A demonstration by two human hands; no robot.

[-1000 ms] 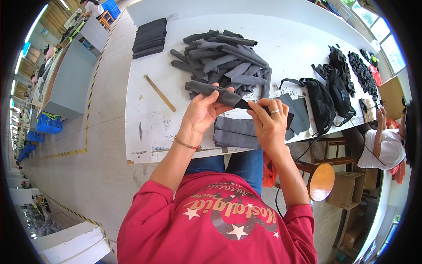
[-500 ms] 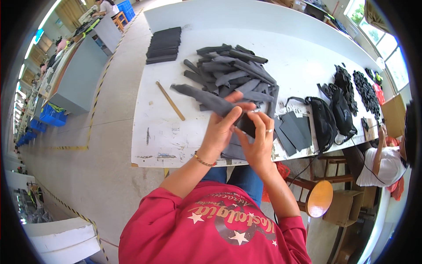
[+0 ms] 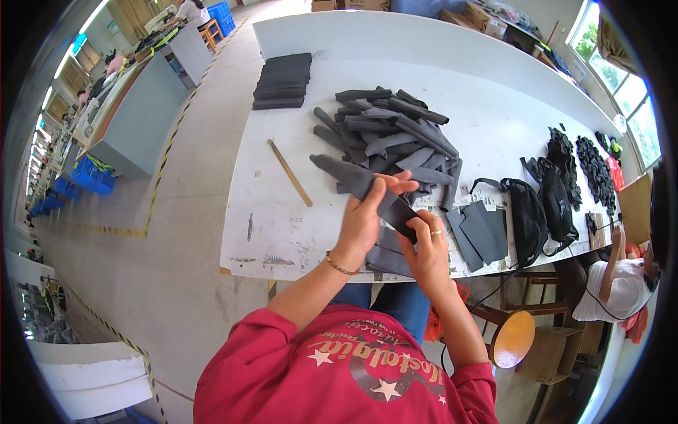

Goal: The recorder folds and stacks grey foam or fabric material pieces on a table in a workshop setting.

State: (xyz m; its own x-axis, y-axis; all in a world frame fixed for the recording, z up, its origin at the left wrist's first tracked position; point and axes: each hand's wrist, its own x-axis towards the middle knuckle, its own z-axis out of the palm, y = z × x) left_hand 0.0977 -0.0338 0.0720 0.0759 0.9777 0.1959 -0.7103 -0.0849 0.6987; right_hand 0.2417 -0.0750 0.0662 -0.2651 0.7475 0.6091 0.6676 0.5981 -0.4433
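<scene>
Between my hands, above the table's near edge, stretches a long dark grey fabric strip [image 3: 345, 172]. My left hand [image 3: 365, 215] grips it around the middle, thumb on top and some fingers extended beyond it. The lower right end is pinched in the fingers of my right hand [image 3: 427, 247], which wears a ring. Just beyond lies a heap of similar grey fabric pieces [image 3: 395, 127], loosely rolled or folded. Under my hands, flat dark grey pieces [image 3: 387, 256] rest at the table edge, partly hidden by my wrists.
A wooden ruler-like stick [image 3: 289, 173] lies left on the white table [image 3: 268, 233]. A neat dark stack [image 3: 282, 81] sits at the far left. Flat grey panels [image 3: 480, 233], black bags [image 3: 526, 219] and small black pieces [image 3: 595, 169] are to the right. A person [image 3: 611, 286] sits far right, near a stool [image 3: 513, 339].
My hands have spread apart along the strip, my right hand moving down and right, so more of its dark end shows. The whole view has shifted slightly.
</scene>
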